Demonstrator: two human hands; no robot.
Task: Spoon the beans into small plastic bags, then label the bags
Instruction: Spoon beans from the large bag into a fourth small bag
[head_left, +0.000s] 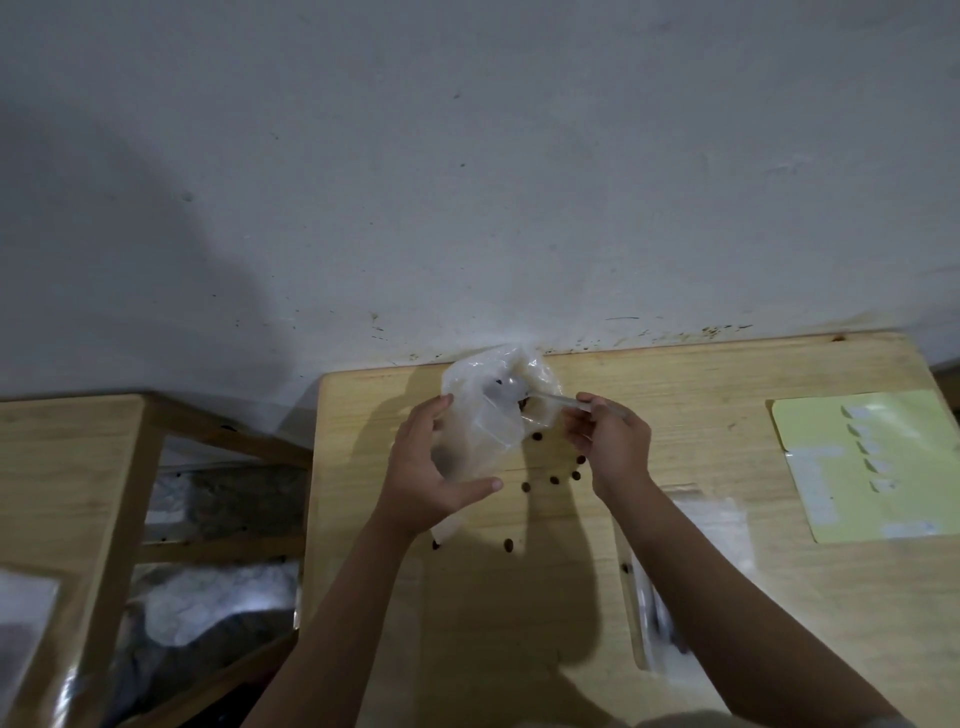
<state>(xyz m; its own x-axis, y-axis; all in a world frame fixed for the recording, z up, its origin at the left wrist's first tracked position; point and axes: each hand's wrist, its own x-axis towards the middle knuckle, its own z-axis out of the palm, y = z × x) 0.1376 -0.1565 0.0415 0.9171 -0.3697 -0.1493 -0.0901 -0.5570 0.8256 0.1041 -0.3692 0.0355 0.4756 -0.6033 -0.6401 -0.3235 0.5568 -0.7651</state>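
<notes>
Here, crinkled translucent plastic bag (483, 415)

The room is dim and the view soft and grainy; my arms throw dark shadows across the table (727, 395) and a broad one up the wall (467, 156); the wide lens bends the table's edges; the label sheet (872, 467) is blurred.

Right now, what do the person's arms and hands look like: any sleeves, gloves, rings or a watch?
Both forearms are bare up to the frame's bottom edge, with no sleeves in view. The left hand and right hand wear no gloves. No ring, watch or bracelet shows, though dim light and blur could hide small things.
</notes>
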